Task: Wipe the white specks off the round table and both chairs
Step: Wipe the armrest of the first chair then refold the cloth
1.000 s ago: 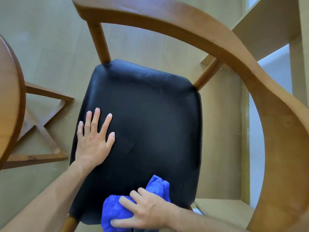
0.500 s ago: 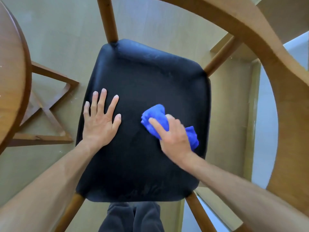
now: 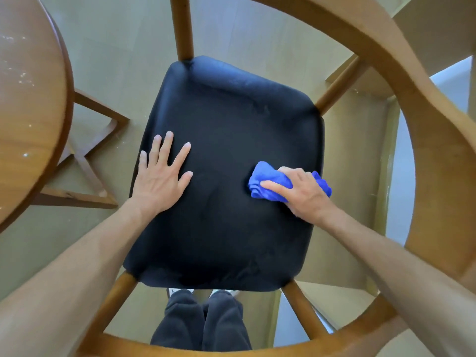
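Note:
I look straight down on a chair with a black padded seat point(image 3: 226, 119) and a curved wooden back rail point(image 3: 422, 119) that rings the view. My left hand point(image 3: 161, 177) lies flat on the seat's left side, fingers spread. My right hand point(image 3: 302, 190) presses a bunched blue cloth point(image 3: 268, 180) onto the seat near its right edge. The round wooden table point(image 3: 28, 104) fills the left edge, with small white specks scattered on its top.
The table's wooden cross base point(image 3: 87, 161) stands on the beige floor point(image 3: 128, 39) left of the chair. My dark trouser legs point(image 3: 203, 323) show below the seat's near edge. A pale wooden shelf or frame point(image 3: 386, 155) stands close on the right.
My right hand has carried the blue cloth from the seat's near edge up across the middle and over to the right side. My left hand has stayed flat on the seat.

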`<state>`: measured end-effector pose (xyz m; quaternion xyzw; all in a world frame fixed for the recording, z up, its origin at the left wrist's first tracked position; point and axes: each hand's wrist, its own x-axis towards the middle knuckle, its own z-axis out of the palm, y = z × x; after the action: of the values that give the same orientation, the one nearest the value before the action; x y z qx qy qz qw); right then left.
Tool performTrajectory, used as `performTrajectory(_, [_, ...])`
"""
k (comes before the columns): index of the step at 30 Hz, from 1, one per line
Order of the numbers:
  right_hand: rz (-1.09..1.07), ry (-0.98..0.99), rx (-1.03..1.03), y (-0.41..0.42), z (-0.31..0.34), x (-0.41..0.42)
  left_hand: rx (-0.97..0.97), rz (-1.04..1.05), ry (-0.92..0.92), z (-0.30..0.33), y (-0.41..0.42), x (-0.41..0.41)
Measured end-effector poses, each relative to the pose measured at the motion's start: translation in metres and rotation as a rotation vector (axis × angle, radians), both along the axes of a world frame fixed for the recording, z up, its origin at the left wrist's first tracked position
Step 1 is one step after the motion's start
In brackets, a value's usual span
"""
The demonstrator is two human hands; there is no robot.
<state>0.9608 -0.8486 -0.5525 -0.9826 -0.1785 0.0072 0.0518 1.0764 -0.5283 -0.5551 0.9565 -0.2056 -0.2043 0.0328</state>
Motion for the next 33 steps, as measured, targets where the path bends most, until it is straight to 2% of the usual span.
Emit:
performTrajectory(2, [-0.324,0.016,0.011,0.01,0.001,0.0,0.008,-0.001,0.003,0.002,0.001,-0.007])
performTrajectory(3, [-0.414,0.005,0.026,0.024,0.0,-0.005,0.016,-0.006,0.002,0.003,0.004,-0.012])
performTrajectory(4, [-0.46,0.011,0.043,0.042,0.003,-0.011,0.025,-0.01,0.003,0.004,0.007,-0.015])
performTrajectory(6, [-0.416,0.116,0.088,0.077,0.006,-0.034,0.041,-0.01,0.021,0.006,0.013,-0.019])
performTrajectory(8, [-0.145,0.248,0.098,0.104,0.01,-0.064,0.052,-0.012,0.042,0.007,0.016,-0.022])
performTrajectory(9, [0.133,0.295,0.112,0.116,0.012,-0.08,0.056,-0.017,0.051,0.009,0.018,-0.024])
performTrajectory(11, [0.761,0.359,-0.018,0.127,0.015,-0.105,0.069,-0.039,0.064,0.012,0.022,-0.028])
performTrajectory(12, [0.97,0.38,-0.108,0.123,0.014,-0.108,0.076,-0.054,0.077,0.014,0.024,-0.03])
performTrajectory(13, [1.084,0.381,-0.137,0.113,0.014,-0.106,0.083,-0.068,0.094,0.015,0.026,-0.031])
performTrajectory(15, [1.107,0.337,-0.123,0.085,0.016,-0.092,0.095,-0.074,0.13,0.017,0.031,-0.031])
performTrajectory(18, [0.919,0.252,-0.204,0.019,0.029,-0.062,0.075,-0.064,0.183,0.021,0.03,-0.03])
performTrajectory(21, [0.539,0.34,-0.3,-0.025,0.044,-0.03,0.059,-0.031,0.227,0.028,0.03,-0.03])
performTrajectory(23, [0.232,0.402,-0.268,-0.033,0.054,-0.017,0.06,-0.019,0.269,0.035,0.029,-0.03])
performTrajectory(27, [-0.521,0.435,0.119,0.003,0.074,-0.002,0.042,0.032,0.402,0.057,0.035,-0.03])
performTrajectory(28, [-0.637,0.439,0.233,0.019,0.081,0.0,0.035,0.048,0.442,0.065,0.037,-0.031])
performTrajectory(30, [-0.725,0.432,0.394,0.056,0.102,-0.001,0.0,0.103,0.496,0.084,0.047,-0.036])
performTrajectory(33, [-0.7,0.43,0.543,0.105,0.144,-0.017,-0.087,0.185,0.449,0.122,0.067,-0.048])
